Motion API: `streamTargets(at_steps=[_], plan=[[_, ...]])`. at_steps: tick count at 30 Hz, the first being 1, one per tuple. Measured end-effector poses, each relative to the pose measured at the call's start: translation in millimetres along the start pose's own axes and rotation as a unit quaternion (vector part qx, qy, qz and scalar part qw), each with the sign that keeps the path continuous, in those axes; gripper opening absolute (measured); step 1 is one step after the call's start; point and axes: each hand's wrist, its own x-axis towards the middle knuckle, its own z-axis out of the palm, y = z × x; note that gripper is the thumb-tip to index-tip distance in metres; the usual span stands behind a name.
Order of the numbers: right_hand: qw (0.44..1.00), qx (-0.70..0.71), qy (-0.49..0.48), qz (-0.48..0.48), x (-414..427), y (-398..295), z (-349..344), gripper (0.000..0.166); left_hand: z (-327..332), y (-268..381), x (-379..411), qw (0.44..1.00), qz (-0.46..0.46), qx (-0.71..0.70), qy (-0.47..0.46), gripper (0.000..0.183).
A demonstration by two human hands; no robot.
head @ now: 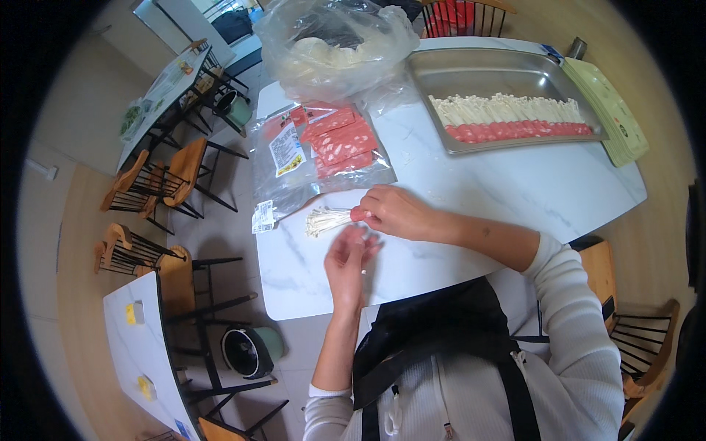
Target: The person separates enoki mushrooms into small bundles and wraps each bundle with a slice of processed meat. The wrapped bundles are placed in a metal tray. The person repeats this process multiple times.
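My right hand [391,212] grips the meat-wrapped end of a bundle of enoki mushrooms [326,220] just above the marble-patterned table [300,270]. Its pale caps fan out to the left. My left hand [348,262] hovers just below the bundle, fingers apart and slightly blurred, with nothing visible in it. Beyond them lies a clear plastic pack [281,190] with marbled red meat slices [342,140] on it. A steel tray [485,69] at the upper right holds a row of enoki rolls [507,113], their meat-wrapped ends toward me.
A plastic bag of enoki [336,52] stands at the table's far side. Stacked light-green trays [609,113] lean by the steel tray's right end. On the floor to the left is a lined bin [251,350]. Wooden chairs [182,171] and other tables surround the workspace.
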Motion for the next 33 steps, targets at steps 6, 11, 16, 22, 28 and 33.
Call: streamTargets(at_steps=[6,11,16,22,28,33], plan=[[0.990,0.104,-0.015,0.092,-7,-25,-12,0.012,12,-5,-4,0.976,-0.064,-0.203,-0.039,0.029],[0.983,0.134,0.043,0.122,-27,-40,-30,0.013,20,-14,-9,0.975,-0.064,-0.213,-0.024,0.025],[0.962,0.207,0.091,0.153,-52,-32,-43,0.014,36,-15,-12,0.983,-0.052,-0.149,-0.097,0.017],[0.923,0.230,0.193,0.240,-70,-1,-120,0.016,113,28,26,0.964,-0.012,0.123,-0.235,0.034],[0.831,0.168,0.311,0.430,-96,109,-235,0.036,173,43,23,0.907,0.081,0.187,-0.369,0.047],[0.805,-0.166,0.282,0.495,-138,178,-278,0.036,142,16,8,0.919,0.014,0.188,-0.346,0.040]])
